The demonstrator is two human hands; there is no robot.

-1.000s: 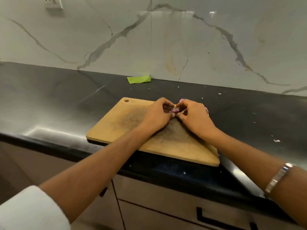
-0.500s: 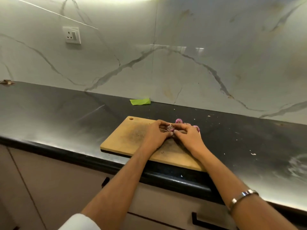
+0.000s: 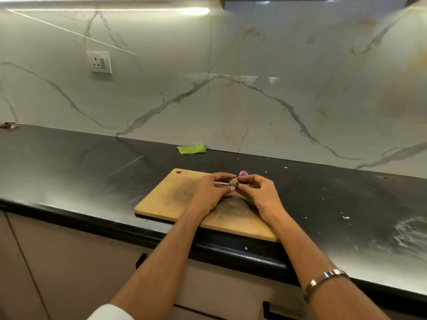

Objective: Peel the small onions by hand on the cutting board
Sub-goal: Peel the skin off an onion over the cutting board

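Note:
A wooden cutting board point(image 3: 166, 199) lies on the black counter near its front edge. Above the board's far side, my left hand point(image 3: 212, 192) and my right hand point(image 3: 258, 192) meet, and both pinch one small brownish onion point(image 3: 233, 182) between fingertips and thumbs. Just behind the hands, a second small purple onion point(image 3: 243, 173) rests at the board's far edge, partly hidden by my fingers.
The black countertop point(image 3: 80, 172) runs left and right, with a marble backsplash behind. A green scrap point(image 3: 191, 149) lies at the wall's foot. A wall socket point(image 3: 100, 62) sits upper left. Small white flecks dot the counter to the right. Cabinet drawers are below.
The camera has tilted up and back, so the hands look smaller and lower. Both hands still hold the same onion; they have lifted slightly and the onion shows more clearly.

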